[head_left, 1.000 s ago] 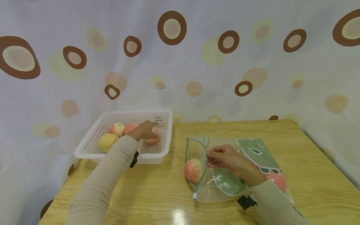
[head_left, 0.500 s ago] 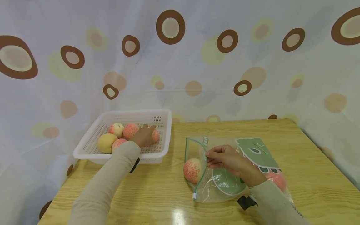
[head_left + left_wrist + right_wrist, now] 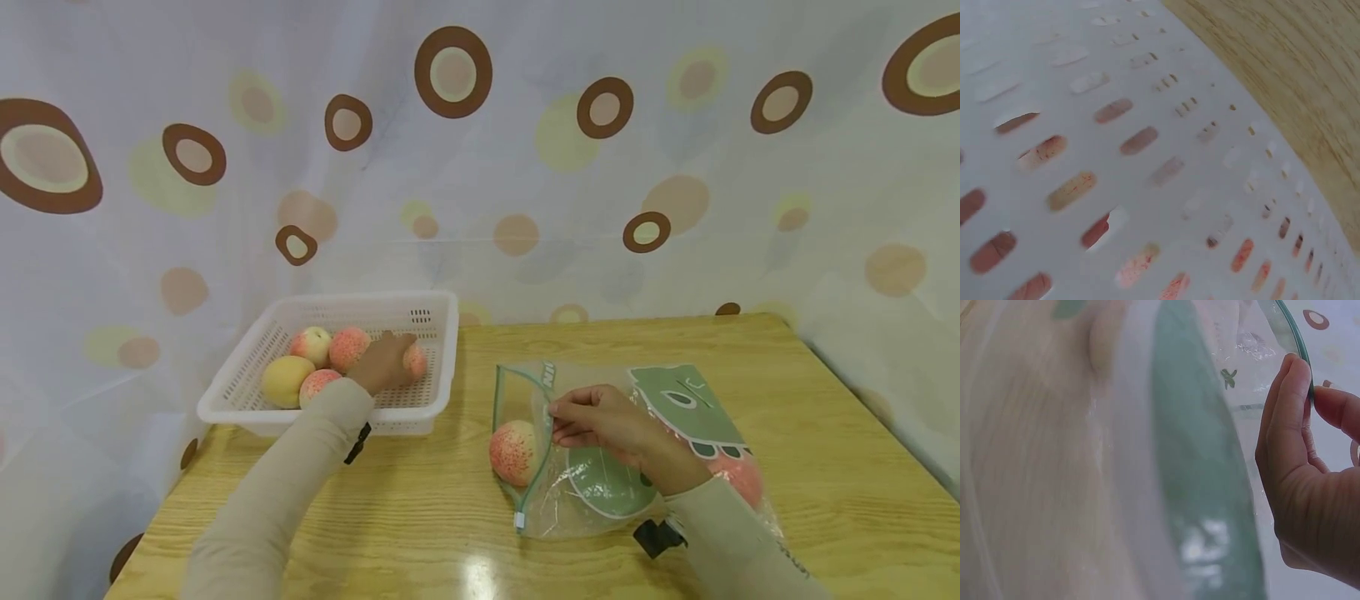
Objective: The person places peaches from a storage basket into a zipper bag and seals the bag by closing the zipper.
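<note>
My left hand reaches into a white slotted basket and grips a red-and-cream peach at its right end; the fingertips are hidden in the head view. In the left wrist view, bits of fingers and fruit show through the slots of the basket wall. My right hand pinches the green zip edge of a clear zip bag between thumb and fingers, holding its mouth apart. Just inside the mouth lies a speckled peach; a pinkish round fruit shows at the bag's far end.
In the basket's left half sit a yellow fruit, a red-and-cream fruit and two pink peaches, one of them behind my hand. The wooden table meets a patterned curtain at the back. The zip slider hangs at the bag's near corner.
My left hand has drawn slightly back and closed round the peach, its extended finger now bent. A pink peach near the wrist has come into sight. My right hand and the bag stay put.
</note>
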The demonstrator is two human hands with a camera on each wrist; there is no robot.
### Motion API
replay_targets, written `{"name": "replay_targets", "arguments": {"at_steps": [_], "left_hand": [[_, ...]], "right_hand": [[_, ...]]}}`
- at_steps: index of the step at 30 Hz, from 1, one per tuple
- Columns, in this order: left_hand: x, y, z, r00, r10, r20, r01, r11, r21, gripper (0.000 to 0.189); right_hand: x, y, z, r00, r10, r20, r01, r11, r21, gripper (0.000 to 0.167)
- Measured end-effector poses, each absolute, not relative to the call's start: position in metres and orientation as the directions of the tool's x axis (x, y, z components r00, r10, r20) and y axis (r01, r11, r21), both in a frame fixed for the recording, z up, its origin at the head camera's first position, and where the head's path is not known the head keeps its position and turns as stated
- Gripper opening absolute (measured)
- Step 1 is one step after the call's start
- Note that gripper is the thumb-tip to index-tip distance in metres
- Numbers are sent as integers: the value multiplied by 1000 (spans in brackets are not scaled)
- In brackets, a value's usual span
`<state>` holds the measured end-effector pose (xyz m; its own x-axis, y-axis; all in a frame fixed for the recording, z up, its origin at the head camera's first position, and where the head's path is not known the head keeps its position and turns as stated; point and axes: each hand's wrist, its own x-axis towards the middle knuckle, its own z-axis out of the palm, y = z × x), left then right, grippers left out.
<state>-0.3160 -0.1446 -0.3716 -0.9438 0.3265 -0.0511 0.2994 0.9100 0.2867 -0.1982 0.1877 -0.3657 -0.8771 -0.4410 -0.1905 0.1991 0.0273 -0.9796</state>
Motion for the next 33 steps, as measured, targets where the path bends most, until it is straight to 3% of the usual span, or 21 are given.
{"name": "replay_targets", "arguments": {"at_steps": [10,26,33], "left_hand": [[-313,-148,-352,-915,389,111,404,867,293,65],[-260,-132,-316,-906,371,204,420,844,334,66],[-236,-115,-321,-857,418,303,510,773,378,68]], "right_hand": [[-200,188,-366,-880,-434,-194,197,39,-980,12],[-199,186,-367,-877,-439,-197,204,32,-978,12],[-197,186,-365,-878,-435,-199,207,31,-978,12]]}}
